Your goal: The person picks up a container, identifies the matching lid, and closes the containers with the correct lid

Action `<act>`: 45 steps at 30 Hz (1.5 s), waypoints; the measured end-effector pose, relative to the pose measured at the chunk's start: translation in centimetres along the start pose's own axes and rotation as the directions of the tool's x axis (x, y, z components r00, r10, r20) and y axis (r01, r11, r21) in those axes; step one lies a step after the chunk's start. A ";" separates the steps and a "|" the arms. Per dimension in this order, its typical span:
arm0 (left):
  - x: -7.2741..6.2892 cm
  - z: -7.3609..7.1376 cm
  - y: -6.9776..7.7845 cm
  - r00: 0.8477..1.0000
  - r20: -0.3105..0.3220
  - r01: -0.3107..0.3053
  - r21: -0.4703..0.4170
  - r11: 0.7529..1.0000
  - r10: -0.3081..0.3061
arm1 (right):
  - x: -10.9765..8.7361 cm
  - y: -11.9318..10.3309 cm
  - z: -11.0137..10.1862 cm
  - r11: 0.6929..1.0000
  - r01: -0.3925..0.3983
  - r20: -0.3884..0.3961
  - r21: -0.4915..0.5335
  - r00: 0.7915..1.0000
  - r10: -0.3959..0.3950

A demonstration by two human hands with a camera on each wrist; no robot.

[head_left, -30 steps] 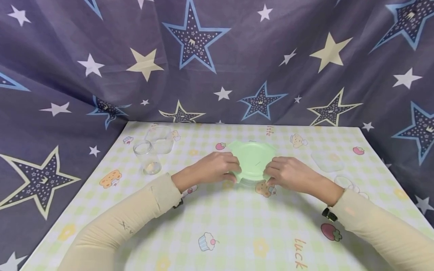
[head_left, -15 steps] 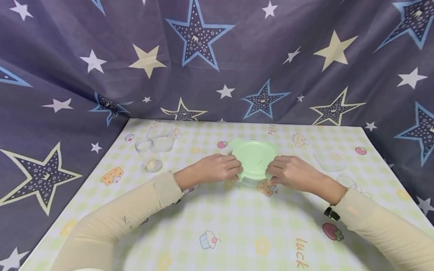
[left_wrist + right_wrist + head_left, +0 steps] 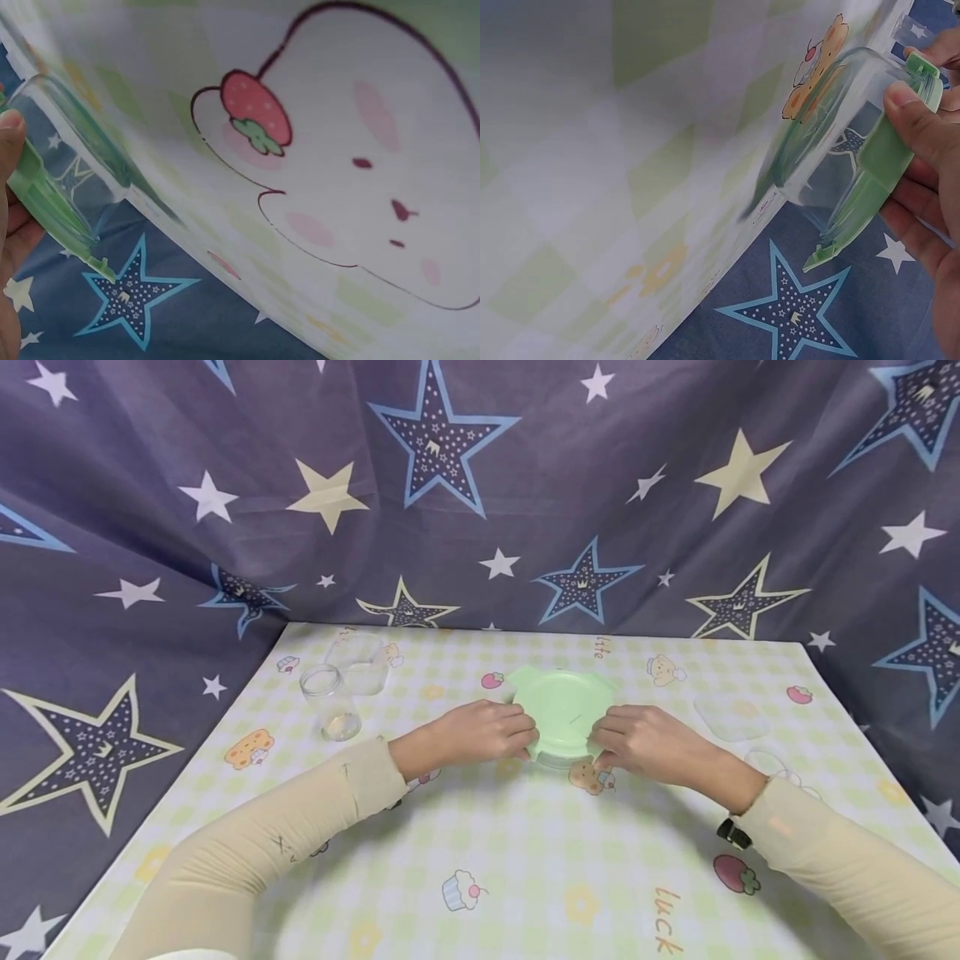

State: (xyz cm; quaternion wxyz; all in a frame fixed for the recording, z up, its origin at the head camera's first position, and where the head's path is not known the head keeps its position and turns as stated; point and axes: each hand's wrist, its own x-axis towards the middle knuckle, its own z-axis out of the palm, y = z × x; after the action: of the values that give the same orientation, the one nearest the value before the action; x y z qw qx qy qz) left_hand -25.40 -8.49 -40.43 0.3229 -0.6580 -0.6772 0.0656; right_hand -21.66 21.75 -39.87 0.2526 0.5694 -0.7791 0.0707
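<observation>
A round glass food container (image 3: 817, 142) with a light green snap-lock lid (image 3: 564, 710) sits on the checkered tablecloth, in the middle of the head view. At the lid's near left edge, my left hand (image 3: 491, 731) grips with curled fingers. My right hand (image 3: 637, 742) holds the opposite near side. In the right wrist view its thumb presses a side flap (image 3: 885, 154), with the fingers over the lid's top. One flap at the lid's far end (image 3: 821, 257) stands out from the glass. The left wrist view shows only part of the left hand, at its edge.
To the left stand a clear jar (image 3: 330, 703) and a clear squarish container (image 3: 367, 677) behind it. A transparent flat lid (image 3: 731, 718) and several clear round pieces (image 3: 768, 764) lie right of the right hand. A star-patterned curtain (image 3: 480, 510) hangs behind the table.
The left thumb, earlier stretched out below the lid's edge, has drawn in against it. The head view has shifted slightly; the container and the right hand stay in place.
</observation>
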 end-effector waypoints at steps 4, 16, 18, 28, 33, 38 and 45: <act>0.2 -0.3 -0.1 1.000 0.018 -0.010 0.003 1.000 0.010 | 0.0 0.1 -0.1 1.000 0.009 0.002 0.001 1.000 -0.009; 0.4 -0.3 -0.2 0.999 0.029 -0.018 0.019 1.000 0.017 | 0.1 0.0 -0.3 1.000 0.015 0.007 -0.008 1.000 -0.015; 0.3 -0.2 -0.2 1.000 0.020 -0.024 0.029 0.999 0.024 | 0.2 0.0 -0.3 1.000 0.021 0.005 -0.012 1.000 -0.020; 0.6 -0.3 -0.6 1.000 0.017 -0.025 0.010 1.000 0.025 | 0.4 0.0 -0.4 1.000 0.010 0.005 -0.012 1.000 -0.010; 0.5 -0.3 -0.5 0.999 0.039 -0.013 0.007 1.000 0.013 | 0.4 -0.1 -0.4 1.000 0.008 0.007 -0.016 1.000 -0.008; 0.6 -0.5 -0.5 0.997 0.078 0.001 0.000 1.000 -0.001 | 0.3 -0.1 -0.4 1.000 -0.013 0.014 -0.011 1.000 0.014; 0.6 -0.5 -0.4 0.996 0.079 0.034 -0.063 0.997 -0.029 | 0.4 -0.3 -0.8 0.998 -0.060 0.090 0.015 0.994 0.058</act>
State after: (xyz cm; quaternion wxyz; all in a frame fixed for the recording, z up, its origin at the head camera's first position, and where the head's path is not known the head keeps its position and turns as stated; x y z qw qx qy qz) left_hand -25.46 -8.18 -39.63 0.2760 -0.6543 -0.7011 0.0644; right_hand -21.19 21.62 -39.10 0.2103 0.5510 -0.8053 0.0596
